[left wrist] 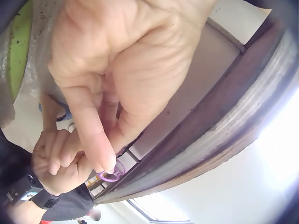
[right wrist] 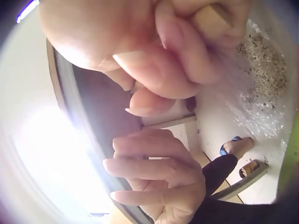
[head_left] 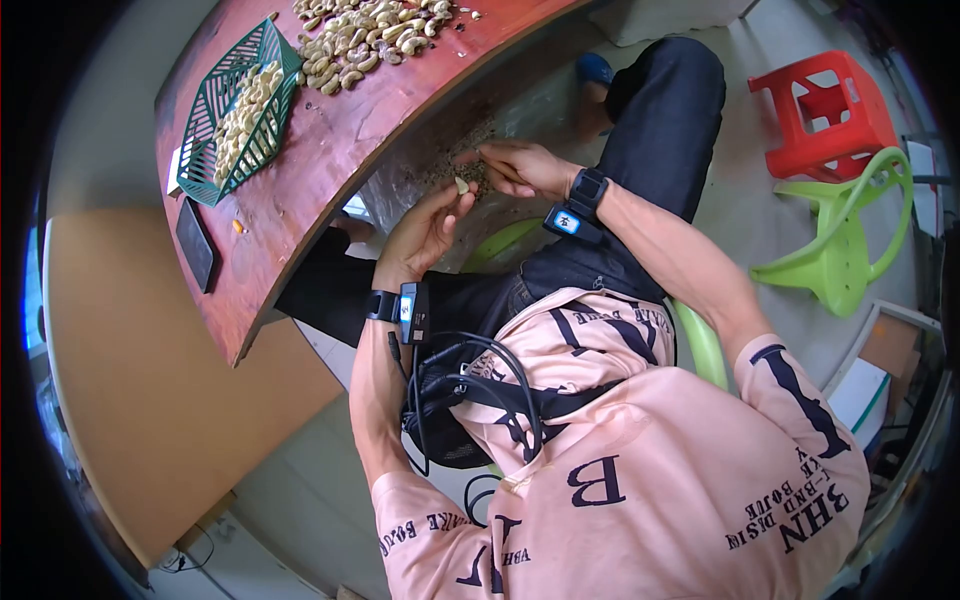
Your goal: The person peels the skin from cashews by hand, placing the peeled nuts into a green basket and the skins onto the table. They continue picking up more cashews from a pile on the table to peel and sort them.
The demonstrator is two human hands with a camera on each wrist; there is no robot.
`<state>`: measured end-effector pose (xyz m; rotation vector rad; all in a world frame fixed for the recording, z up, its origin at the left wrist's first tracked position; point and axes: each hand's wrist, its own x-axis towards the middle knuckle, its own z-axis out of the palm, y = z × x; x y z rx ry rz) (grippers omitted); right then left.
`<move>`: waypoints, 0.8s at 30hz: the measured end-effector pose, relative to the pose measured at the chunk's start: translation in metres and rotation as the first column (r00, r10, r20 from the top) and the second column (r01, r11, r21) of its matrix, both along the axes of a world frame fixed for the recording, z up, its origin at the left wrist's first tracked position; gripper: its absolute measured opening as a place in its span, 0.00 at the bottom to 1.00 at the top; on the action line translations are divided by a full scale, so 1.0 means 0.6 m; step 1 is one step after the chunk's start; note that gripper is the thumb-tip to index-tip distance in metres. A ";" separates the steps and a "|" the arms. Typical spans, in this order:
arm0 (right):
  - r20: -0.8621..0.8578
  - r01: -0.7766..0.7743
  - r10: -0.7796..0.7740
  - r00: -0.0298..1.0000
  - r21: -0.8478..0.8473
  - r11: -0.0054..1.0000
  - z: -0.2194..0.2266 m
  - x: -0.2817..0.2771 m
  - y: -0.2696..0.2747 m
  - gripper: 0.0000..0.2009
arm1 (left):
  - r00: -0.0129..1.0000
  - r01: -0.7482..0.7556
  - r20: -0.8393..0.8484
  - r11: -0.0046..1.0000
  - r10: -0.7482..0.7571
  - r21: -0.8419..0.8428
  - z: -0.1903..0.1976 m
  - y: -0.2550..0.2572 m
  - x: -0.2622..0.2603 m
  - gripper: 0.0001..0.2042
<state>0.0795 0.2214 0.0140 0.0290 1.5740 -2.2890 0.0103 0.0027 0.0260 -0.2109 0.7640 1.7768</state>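
My left hand pinches a pale cashew between thumb and fingers, over the lap and beside the table edge. Close across from it, my right hand has its fingers curled. In the right wrist view, a tan wooden handle shows its blunt end among those fingers; the rest is hidden in the hand. The left hand appears there too, with some fingers stretched out. Seen from the left wrist, the right hand is just past the left fingertips.
On the red table are a heap of cashews, a green basket holding paler cashews, and a dark phone. Bits of skin lie on clear plastic below. A red stool and green chair stand right.
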 end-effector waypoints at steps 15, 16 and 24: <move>-0.104 0.157 -0.120 0.987 0.524 0.837 0.002 0.000 0.010 0.19 | 0.992 0.009 -0.129 0.998 -0.001 0.063 0.014 -0.003 0.011 0.14; -0.112 0.160 -0.117 0.987 0.539 0.827 -0.002 0.000 0.008 0.19 | 0.994 -0.004 -0.111 0.998 0.010 0.058 0.013 -0.004 0.011 0.14; -0.109 0.151 -0.109 0.988 0.538 0.829 -0.011 -0.003 0.009 0.19 | 0.993 -0.003 -0.113 0.984 0.023 0.175 0.009 -0.005 0.013 0.12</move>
